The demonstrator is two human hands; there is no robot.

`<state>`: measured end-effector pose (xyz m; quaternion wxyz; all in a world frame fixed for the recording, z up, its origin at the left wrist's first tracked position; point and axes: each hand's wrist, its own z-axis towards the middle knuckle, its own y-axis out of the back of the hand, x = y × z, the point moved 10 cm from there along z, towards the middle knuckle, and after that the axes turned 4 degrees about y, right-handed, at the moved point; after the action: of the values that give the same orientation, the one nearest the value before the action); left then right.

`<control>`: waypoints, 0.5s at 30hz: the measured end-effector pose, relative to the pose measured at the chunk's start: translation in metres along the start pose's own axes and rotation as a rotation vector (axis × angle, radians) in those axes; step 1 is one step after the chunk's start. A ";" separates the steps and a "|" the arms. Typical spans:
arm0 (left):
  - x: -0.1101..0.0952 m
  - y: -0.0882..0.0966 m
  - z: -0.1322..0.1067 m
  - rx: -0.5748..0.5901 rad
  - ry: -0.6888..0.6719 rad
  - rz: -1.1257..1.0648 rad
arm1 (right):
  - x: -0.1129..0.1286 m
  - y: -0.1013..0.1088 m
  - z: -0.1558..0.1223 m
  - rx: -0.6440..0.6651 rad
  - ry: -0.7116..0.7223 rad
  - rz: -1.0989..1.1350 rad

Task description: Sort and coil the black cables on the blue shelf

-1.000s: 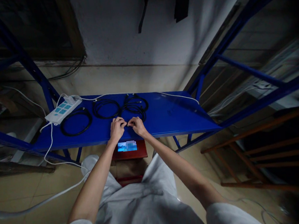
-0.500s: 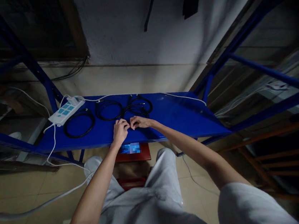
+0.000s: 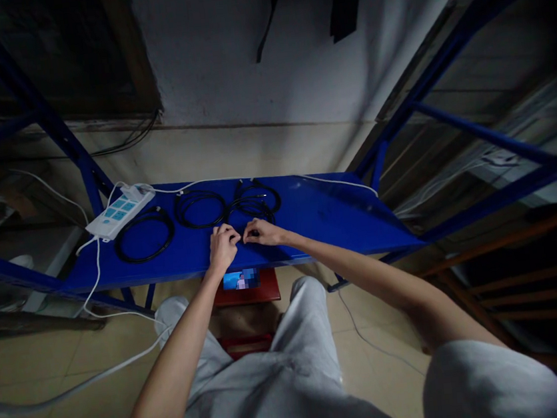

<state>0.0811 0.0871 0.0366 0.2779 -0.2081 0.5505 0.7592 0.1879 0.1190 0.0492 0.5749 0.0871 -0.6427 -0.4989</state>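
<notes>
Knees in grey trousers sit nearest, one lit phone on one red stool between them. At the blue shelf's front edge, left hand and right hand meet fingertip to fingertip, curled; any grip cannot be told. Three black cables lie beyond: tangled coil at twelve o'clock, middle coil at eleven, left coil at ten. One power strip lies farthest.
</notes>
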 end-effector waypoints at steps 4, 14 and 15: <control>-0.001 0.000 0.000 -0.001 -0.008 -0.006 | 0.000 -0.003 -0.004 -0.056 -0.098 -0.053; 0.000 0.000 -0.002 0.003 -0.006 0.010 | 0.000 0.005 -0.012 -0.026 -0.514 -0.249; 0.001 0.000 -0.002 0.002 -0.006 0.005 | -0.002 0.008 -0.014 -0.020 -0.563 -0.254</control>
<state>0.0808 0.0855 0.0356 0.2778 -0.2042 0.5509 0.7601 0.2033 0.1169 0.0512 0.3080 0.0192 -0.7559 -0.5774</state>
